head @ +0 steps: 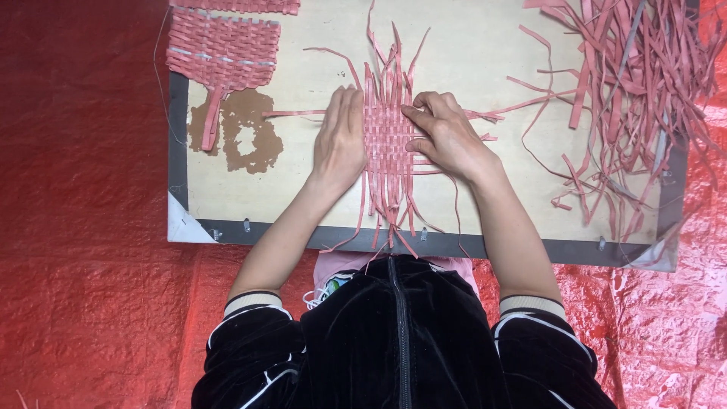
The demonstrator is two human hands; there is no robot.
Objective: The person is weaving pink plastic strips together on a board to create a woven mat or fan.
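While the person in the black jacket [394,341] is leaning over the board [485,45], both forearms are reaching past its grey near edge to the half-woven mat [386,132] of pink strips at board centre.

Left hand [338,144]: lying flat, palm down, fingers straight and together, pressing on the mat's left edge. Gripping nothing, just pinning the weave.

Right hand [448,140]: fingers curled, fingertips [413,113] working at the mat's right side where the cross strips are running out. Looks like a pinch on one strip, but can't tell whether anything is actually clamped.

Mat is sitting between the two hands and touching both. Loose ends are fanning out from it towards the near edge, towards the far side and to the right.

Step, by my read: packing or seating a cross strip into the weave, one hand anchoring and the other adjusting. A further pass would call for holding the pinned side down so the rows aren't shifting, lifting alternate uprights, and feeding a fresh strip in from the right.

Farther out:
- brown patch [246,132] on the board, left of the left hand
- finished woven piece [219,49] lying at the far left corner
- pile of loose strips [644,76] sprawling over the far right, well apart from the hands
- red sheet [83,189] lying under everything
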